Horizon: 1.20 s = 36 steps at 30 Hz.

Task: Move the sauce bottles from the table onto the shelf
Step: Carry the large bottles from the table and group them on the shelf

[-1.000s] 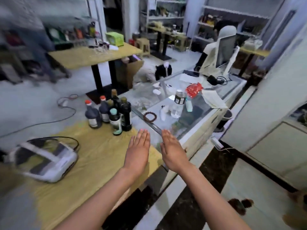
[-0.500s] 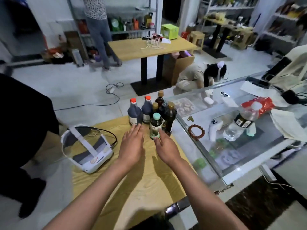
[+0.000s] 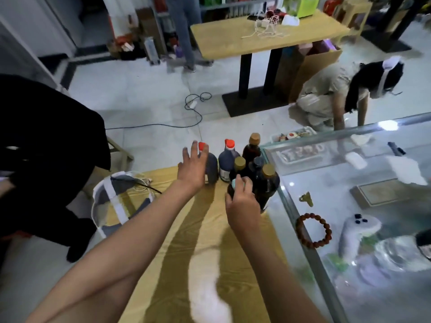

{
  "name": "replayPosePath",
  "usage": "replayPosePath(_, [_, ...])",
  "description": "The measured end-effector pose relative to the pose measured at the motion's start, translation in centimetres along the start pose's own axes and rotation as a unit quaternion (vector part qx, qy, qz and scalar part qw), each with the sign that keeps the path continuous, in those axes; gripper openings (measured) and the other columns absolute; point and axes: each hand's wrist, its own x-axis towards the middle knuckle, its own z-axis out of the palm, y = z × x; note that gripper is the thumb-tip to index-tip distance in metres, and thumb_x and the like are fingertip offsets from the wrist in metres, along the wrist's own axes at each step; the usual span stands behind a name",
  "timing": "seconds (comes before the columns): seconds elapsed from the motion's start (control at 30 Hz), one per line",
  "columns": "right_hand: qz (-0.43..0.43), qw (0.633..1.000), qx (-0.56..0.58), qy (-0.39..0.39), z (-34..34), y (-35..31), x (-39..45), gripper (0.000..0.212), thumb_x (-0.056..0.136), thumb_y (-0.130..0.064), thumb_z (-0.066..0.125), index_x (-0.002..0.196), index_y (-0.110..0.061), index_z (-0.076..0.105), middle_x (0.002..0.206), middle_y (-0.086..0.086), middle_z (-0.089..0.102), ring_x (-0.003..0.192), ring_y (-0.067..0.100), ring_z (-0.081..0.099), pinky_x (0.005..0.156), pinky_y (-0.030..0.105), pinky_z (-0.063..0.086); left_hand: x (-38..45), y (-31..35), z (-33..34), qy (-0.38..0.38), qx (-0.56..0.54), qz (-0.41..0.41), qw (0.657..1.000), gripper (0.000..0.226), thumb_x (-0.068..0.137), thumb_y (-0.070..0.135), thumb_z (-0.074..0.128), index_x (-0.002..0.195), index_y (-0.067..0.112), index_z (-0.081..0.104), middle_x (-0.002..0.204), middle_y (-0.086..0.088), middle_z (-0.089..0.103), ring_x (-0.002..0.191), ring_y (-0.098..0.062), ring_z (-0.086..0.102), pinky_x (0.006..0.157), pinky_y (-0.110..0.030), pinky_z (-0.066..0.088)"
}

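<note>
Several dark sauce bottles stand clustered at the far edge of the wooden table (image 3: pixel 210 241). My left hand (image 3: pixel 192 169) is spread, its fingers right in front of the left red-capped bottle (image 3: pixel 211 167). My right hand (image 3: pixel 242 202) curls round the small teal-capped bottle (image 3: pixel 234 184) at the front of the group. Behind stand a second red-capped bottle (image 3: pixel 226 159), a tall brown-capped bottle (image 3: pixel 253 148) and a wide gold-capped bottle (image 3: pixel 268 183).
A white headset (image 3: pixel 116 201) with a cable lies on the table's left. A glass counter (image 3: pixel 326 173) adjoins on the right, bearing a bead bracelet (image 3: pixel 313 230) and a white controller (image 3: pixel 356 229). A person in black (image 3: pixel 46 148) stands left; another crouches (image 3: pixel 333 94) beyond.
The view has come closer to the bottles. My left hand has reached forward to the left red-capped bottle. My right hand has closed round the teal-capped bottle.
</note>
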Motion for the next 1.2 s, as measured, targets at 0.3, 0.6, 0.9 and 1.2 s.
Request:
replayPosePath(0.3, [0.001, 0.997, 0.021, -0.074, -0.8, 1.3, 2.7, 0.044, 0.096, -0.023, 0.058, 0.136, -0.011, 0.046, 0.136, 0.009, 0.040, 0.096, 0.036, 0.061, 0.074, 0.039, 0.048, 5.5, -0.2, 1.0, -0.007, 0.098, 0.057, 0.994, 0.056, 0.083, 0.002, 0.063, 0.135, 0.011, 0.042, 0.134, -0.016, 0.036, 0.120, -0.034, 0.043, 0.091, -0.039, 0.044])
replayPosePath(0.6, [-0.007, 0.994, 0.062, -0.087, -0.1, 1.1, 1.9, 0.039, 0.091, -0.021, 0.065, 0.126, -0.016, 0.047, 0.120, 0.006, 0.061, 0.101, 0.033, 0.063, 0.075, 0.043, 0.052, 4.0, 0.2, 3.0, 0.052, 0.027, 0.131, 0.990, 0.022, 0.079, 0.017, 0.062, 0.099, 0.008, 0.060, 0.104, -0.014, 0.057, 0.106, -0.036, 0.053, 0.087, -0.039, 0.037])
replayPosePath(0.9, [-0.042, 0.990, 0.061, -0.120, -0.9, 1.3, 1.1, 0.031, 0.087, -0.018, 0.070, 0.113, -0.011, 0.055, 0.102, 0.012, 0.067, 0.093, 0.032, 0.063, 0.076, 0.041, 0.052, -3.4, -0.7, 5.4, 0.109, -0.042, 0.079, 0.990, 0.019, 0.074, 0.008, 0.063, 0.091, 0.007, 0.057, 0.092, -0.014, 0.056, 0.082, -0.038, 0.056, 0.063, -0.037, 0.036])
replayPosePath(1.2, [0.001, 0.992, 0.076, -0.105, -0.9, 0.4, -9.3, 0.037, 0.082, -0.020, 0.073, 0.115, -0.009, 0.061, 0.107, 0.013, 0.067, 0.099, 0.030, 0.061, 0.072, 0.027, 0.037, -16.3, -2.4, 7.5, 0.113, -0.191, 0.079, 0.972, 0.016, 0.072, 0.009, 0.063, 0.081, 0.014, 0.051, 0.084, -0.006, 0.051, 0.075, -0.033, 0.054, 0.058, -0.033, 0.031])
